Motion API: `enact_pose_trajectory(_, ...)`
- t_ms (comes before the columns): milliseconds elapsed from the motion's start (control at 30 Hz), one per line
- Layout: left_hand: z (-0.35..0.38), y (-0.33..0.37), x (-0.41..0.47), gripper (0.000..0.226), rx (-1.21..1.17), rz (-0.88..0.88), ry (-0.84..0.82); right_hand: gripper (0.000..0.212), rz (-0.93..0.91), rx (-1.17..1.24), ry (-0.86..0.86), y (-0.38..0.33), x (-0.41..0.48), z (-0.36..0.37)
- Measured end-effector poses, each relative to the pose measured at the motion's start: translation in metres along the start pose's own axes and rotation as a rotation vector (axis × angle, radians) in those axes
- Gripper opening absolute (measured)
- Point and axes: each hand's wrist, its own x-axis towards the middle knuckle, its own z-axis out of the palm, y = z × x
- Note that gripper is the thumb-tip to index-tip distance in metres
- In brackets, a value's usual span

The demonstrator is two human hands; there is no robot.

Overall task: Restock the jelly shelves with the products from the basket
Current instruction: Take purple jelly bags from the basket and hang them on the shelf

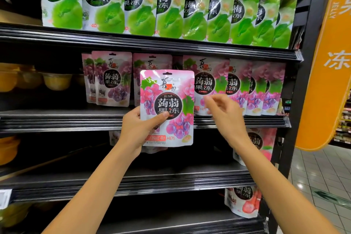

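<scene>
A person's left hand (136, 127) grips a grape jelly pouch (168, 100) at its lower left edge, thumb across the front, with the pouch's long axis upright above the grip. The right hand (226, 118), loosely curled and apparently empty, hovers just right of it. The matching shelf row (209, 81) stands directly behind.

The jelly pouch (167, 108), pink with grape print, is held upright, label outward, in front of the middle shelf (57, 115). Matching pouches (206, 83) stand upright on that shelf.

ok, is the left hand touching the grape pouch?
Touching. The head view shows the left hand gripping the pouch, with the thumb curled across its front.
</scene>
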Motion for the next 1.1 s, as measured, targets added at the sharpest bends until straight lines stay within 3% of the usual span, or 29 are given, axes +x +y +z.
enact_pose_trajectory(67, 0.003, 0.002, 0.002, 0.036, 0.02, 0.011, -0.008, 0.028, 0.121, 0.161, -0.264, -0.008, -0.009, 0.011)
enact_pose_trajectory(133, 0.006, 0.005, 0.003, 0.032, 0.019, 0.018, -0.005, 0.025, 0.18, 0.247, -0.32, -0.013, -0.012, 0.02)
enact_pose_trajectory(267, 0.007, 0.014, 0.003, 0.049, -0.036, 0.045, -0.01, 0.017, 0.258, 0.383, -0.224, -0.019, -0.001, 0.026)
enact_pose_trajectory(367, 0.005, 0.02, 0.003, 0.069, 0.098, 0.124, 0.055, 0.008, 0.31, 0.384, -0.15, -0.022, 0.014, 0.025)
enact_pose_trajectory(467, 0.006, 0.02, -0.004, 0.053, 0.359, 0.35, 0.102, 0.009, 0.316, 0.363, -0.082, -0.025, 0.029, 0.027)
enact_pose_trajectory(600, 0.015, 0.006, -0.01, 0.042, 0.749, 0.556, -0.025, 0.017, 0.252, 0.331, -0.013, -0.028, 0.042, 0.041)
enact_pose_trajectory(733, 0.021, -0.009, -0.003, 0.05, 1.112, 0.517, -0.044, 0.022, 0.237, 0.265, 0.055, -0.022, 0.044, 0.056)
enact_pose_trajectory(800, 0.022, -0.014, -0.001, 0.053, 1.125, 0.499, -0.05, 0.036, 0.258, 0.237, 0.053, -0.017, 0.044, 0.055)
enact_pose_trajectory(1100, 0.027, -0.026, -0.004, 0.056, 1.223, 0.527, -0.013, 0.027, 0.048, -0.088, 0.062, 0.002, 0.024, 0.039)
